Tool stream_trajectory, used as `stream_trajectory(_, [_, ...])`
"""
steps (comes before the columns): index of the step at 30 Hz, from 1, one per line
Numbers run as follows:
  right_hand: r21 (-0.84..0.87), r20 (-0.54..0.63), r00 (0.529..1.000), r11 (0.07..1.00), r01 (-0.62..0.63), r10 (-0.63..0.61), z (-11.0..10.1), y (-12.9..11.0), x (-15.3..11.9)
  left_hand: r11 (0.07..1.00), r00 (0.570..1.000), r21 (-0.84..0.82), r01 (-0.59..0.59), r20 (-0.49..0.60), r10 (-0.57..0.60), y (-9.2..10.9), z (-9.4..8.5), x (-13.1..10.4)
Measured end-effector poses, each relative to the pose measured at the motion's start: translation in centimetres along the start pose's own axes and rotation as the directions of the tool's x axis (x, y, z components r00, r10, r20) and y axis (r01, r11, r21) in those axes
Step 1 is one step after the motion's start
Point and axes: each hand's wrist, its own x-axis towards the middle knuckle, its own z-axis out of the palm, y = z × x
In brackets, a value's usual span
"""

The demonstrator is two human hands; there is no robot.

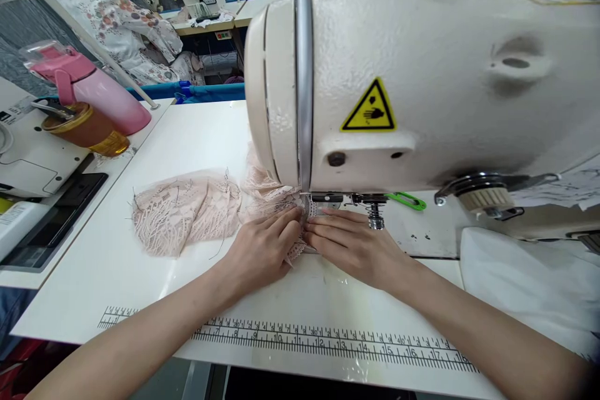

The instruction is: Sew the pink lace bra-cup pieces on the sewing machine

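Pale pink lace fabric (187,212) lies bunched on the white sewing table, with loose threads along its edges. It runs under the head of a cream sewing machine (422,75), which hides the needle area. My left hand (265,247) is closed on the lace just left of the presser area, thumb and fingers pressed together over its edge. Beside it, my right hand (359,247) lies flat with fingers stretched, fingertips touching the lace edge from the right. A bit of lace trim pokes out below my left fingers.
A ruler scale (300,337) is printed along the table's front. Green thread snips (407,201) lie behind my right hand; white cloth (520,287) is at right. A pink bottle (100,90), an amber cup (87,128) and a phone (60,219) sit left. A person (122,31) sits beyond.
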Motion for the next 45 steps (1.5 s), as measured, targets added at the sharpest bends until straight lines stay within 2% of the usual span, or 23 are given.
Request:
stream_trajectory(11, [-0.016,0.022,0.999,0.999,-0.042,0.043,0.5,0.1,0.0,0.998,0.997,0.012,0.065,0.034,-0.065,-0.3,0.3,0.1])
stream_trajectory(16, [0.025,0.009,0.999,0.999,-0.041,0.041,0.7,0.4,0.1,0.996,0.997,0.046,0.074,0.007,-0.074,-0.2,0.5,0.3])
stream_trajectory(21, [0.021,0.099,0.992,0.997,-0.076,0.074,0.8,0.6,-0.1,0.994,0.995,0.057,0.095,0.009,-0.096,-0.2,0.8,0.3])
stream_trajectory(24, [0.012,0.112,0.990,0.996,-0.089,0.087,0.7,0.7,-0.2,0.993,0.995,0.064,0.099,0.013,-0.100,-0.1,0.9,0.2])
stream_trajectory(37, [-0.183,0.046,0.984,0.970,-0.162,0.173,-0.4,0.4,0.1,0.991,1.000,0.134,0.006,-0.023,-0.003,-0.1,1.1,0.4])
stream_trajectory(45, [-0.273,0.025,0.978,0.943,-0.192,0.207,0.6,0.9,-0.6,0.988,1.000,0.152,-0.003,-0.006,0.004,-0.1,0.9,0.5])
